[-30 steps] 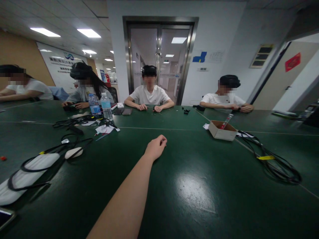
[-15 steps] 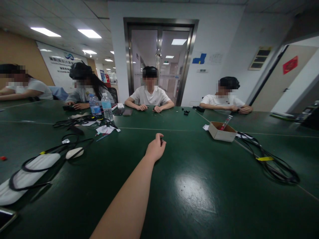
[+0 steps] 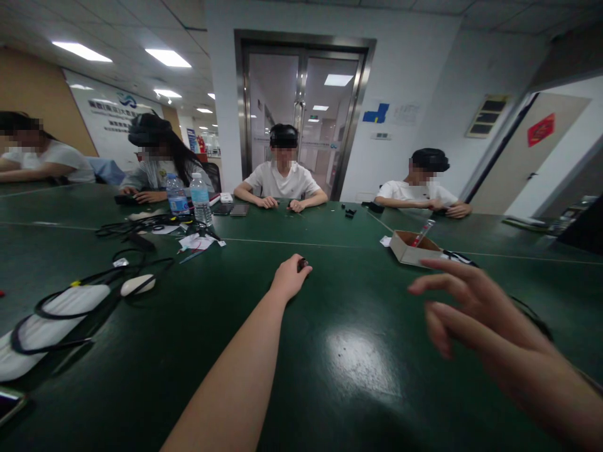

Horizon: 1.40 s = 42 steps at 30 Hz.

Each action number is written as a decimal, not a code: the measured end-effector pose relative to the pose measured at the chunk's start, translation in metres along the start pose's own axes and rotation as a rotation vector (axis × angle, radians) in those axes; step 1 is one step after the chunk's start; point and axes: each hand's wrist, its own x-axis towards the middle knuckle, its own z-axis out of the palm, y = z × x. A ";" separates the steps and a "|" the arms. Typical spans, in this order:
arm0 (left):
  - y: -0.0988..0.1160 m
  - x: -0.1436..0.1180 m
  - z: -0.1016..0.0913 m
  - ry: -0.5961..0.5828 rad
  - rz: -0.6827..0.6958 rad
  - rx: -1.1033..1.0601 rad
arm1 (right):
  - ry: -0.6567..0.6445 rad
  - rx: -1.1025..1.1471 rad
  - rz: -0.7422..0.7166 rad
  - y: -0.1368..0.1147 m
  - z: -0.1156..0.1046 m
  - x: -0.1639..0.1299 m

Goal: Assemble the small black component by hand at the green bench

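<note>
Left hand (image 3: 287, 280) clasps a small dark object (image 3: 302, 264), best held steady at the bench (image 3: 358, 295); right hand (image 3: 490, 320) hovers, its grip loosely parted, ideally unhurried.

Office: lettered wall sign (image 3: 104, 119), glass double doors (image 3: 316, 100)

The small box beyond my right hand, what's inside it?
A clear, partly red tube leans in the box, its top above the rim. The near wall covers its lower end and anything lying low behind it.
</note>
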 end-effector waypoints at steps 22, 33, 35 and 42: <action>-0.012 0.021 -0.003 0.132 -0.091 -0.656 | -0.207 0.944 0.414 0.131 0.159 0.157; -0.013 0.016 -0.005 0.102 -0.073 -0.598 | -0.129 0.945 0.410 0.127 0.155 0.156; -0.012 0.016 -0.005 0.087 -0.090 -0.604 | -0.112 0.955 0.406 0.129 0.155 0.156; -0.014 0.017 -0.006 0.111 -0.060 -0.451 | -0.066 0.951 0.382 0.133 0.155 0.159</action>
